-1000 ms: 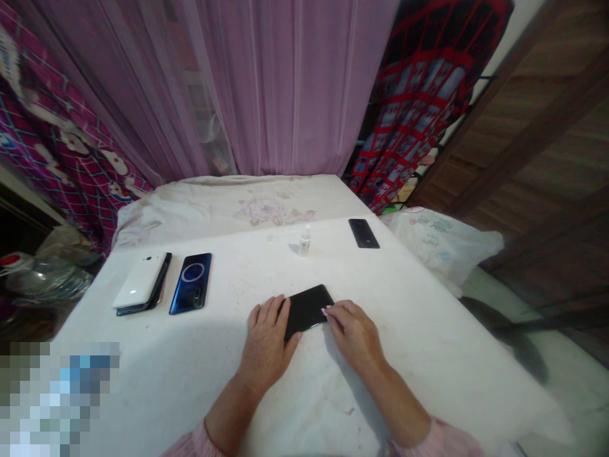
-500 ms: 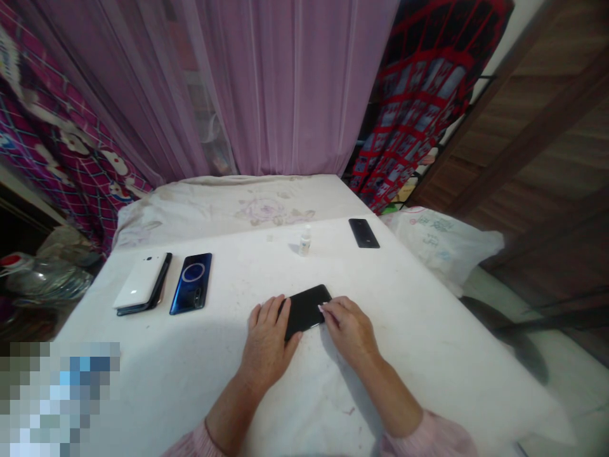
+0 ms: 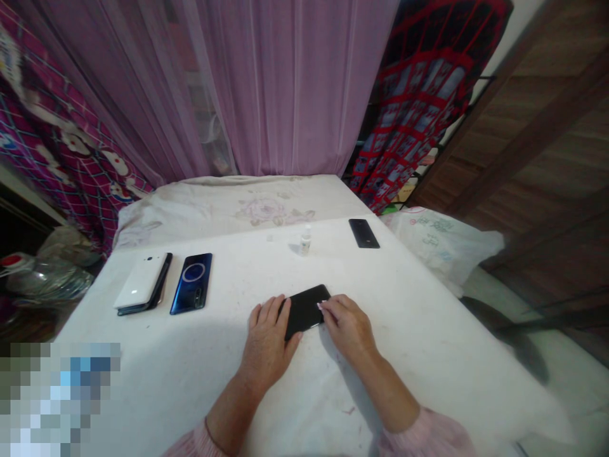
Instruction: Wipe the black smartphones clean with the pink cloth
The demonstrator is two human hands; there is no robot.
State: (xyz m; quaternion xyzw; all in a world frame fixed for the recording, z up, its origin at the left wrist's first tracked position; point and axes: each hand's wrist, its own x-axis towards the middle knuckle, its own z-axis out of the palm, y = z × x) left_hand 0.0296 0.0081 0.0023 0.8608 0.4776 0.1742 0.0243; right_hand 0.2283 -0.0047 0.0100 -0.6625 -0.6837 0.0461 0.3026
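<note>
A black phone (image 3: pixel 307 309) lies dark glass side up on the table in front of me. Across its left end lies my left hand (image 3: pixel 269 336), with the thumb on the near edge and the fingers toward the far edge, gripping it. My right hand (image 3: pixel 349 325) is at the phone's right end, its fingertips pinched on a small white wad (image 3: pixel 321 306) against the glass. Whether the wad is cotton or tissue is too small to tell. Beyond the phone stands a small white bottle (image 3: pixel 305 242).
At left are a blue phone (image 3: pixel 193 284) and a stack of phones topped by a white one (image 3: pixel 141 281). Another dark phone (image 3: pixel 364 233) lies at the far right of the white-covered table (image 3: pixel 428 355). A plastic bag (image 3: pixel 442 244) hangs beyond the right edge.
My right hand has shifted very slightly left over the glass with the white wad. My left hand and the phone stay in place.
</note>
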